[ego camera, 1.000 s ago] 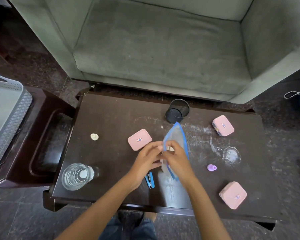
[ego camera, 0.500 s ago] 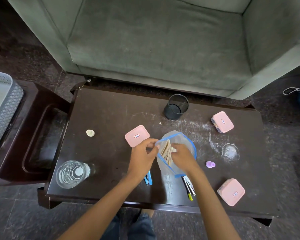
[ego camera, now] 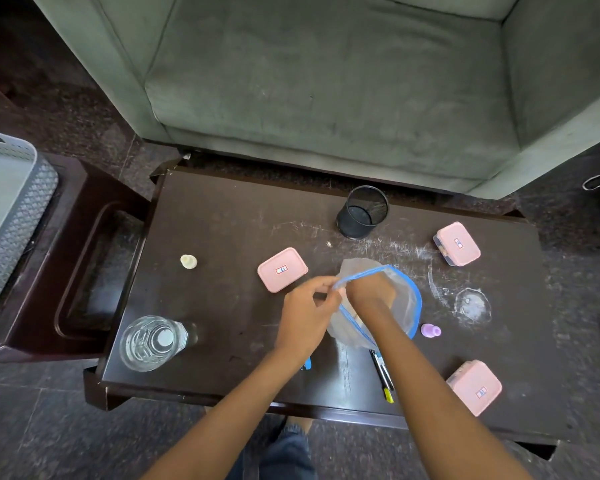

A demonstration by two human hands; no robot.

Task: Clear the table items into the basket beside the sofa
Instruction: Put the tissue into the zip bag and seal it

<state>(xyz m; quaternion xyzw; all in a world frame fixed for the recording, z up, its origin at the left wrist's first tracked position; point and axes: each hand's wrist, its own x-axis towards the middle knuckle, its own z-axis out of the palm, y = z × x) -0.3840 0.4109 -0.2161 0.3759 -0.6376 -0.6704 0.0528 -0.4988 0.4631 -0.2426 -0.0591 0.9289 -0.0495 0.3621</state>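
The basket [ego camera: 11, 216] sits well left of the surface [ego camera: 222, 237]. My left hand [ego camera: 305, 317] pinches the zip bag [ego camera: 402, 299] rim; my right hand [ego camera: 369, 292] is buried inside, grip unclear. Slack plastic could slip, spilling the contents.

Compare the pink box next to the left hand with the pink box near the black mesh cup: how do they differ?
The pink box by the left hand looks flat, showing only its pink top, so it may be just a lid; the pink box right of the mesh cup shows a clear base with a latch under its lid. The first lies close to the left hand; the second stands apart, untouched. Both are pink, rounded rectangles with a small label, resting on the table.
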